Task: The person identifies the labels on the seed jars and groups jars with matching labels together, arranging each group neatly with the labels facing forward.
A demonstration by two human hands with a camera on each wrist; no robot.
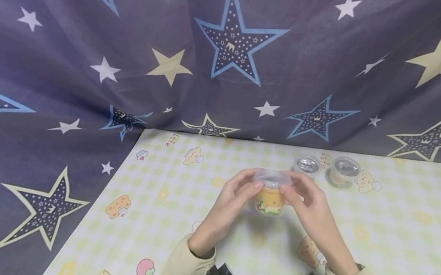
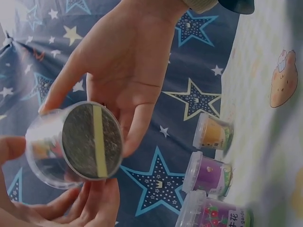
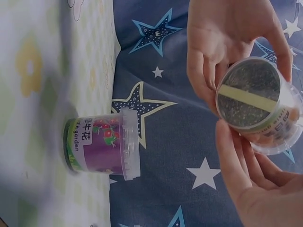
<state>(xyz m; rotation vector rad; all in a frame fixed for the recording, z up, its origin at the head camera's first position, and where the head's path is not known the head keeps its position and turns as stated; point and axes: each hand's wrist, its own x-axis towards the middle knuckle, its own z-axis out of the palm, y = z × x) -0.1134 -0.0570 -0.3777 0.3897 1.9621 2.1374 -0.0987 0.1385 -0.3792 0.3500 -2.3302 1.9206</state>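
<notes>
A clear plastic cup (image 1: pixel 270 201) with an orange label and a translucent lid is held up over the table. My left hand (image 1: pixel 233 199) grips it from the left, and my right hand (image 1: pixel 312 206) grips it from the right. Both thumbs press its near side just below the lid; other fingers go behind it. In the right wrist view, the cup's underside (image 3: pixel 248 92) shows dark, grainy contents and a pale yellow strip across it. The left wrist view shows the same underside (image 2: pixel 83 142).
Behind the right hand stand two lidded cups (image 1: pixel 307 164) (image 1: pixel 344 170) on the checked tablecloth (image 1: pixel 182 187). The left wrist view has an orange-labelled cup (image 2: pixel 213 132) and two purple-labelled ones (image 2: pixel 210 171) (image 2: pixel 218 213) in a row. A starry curtain (image 1: pixel 224 101) hangs behind the table.
</notes>
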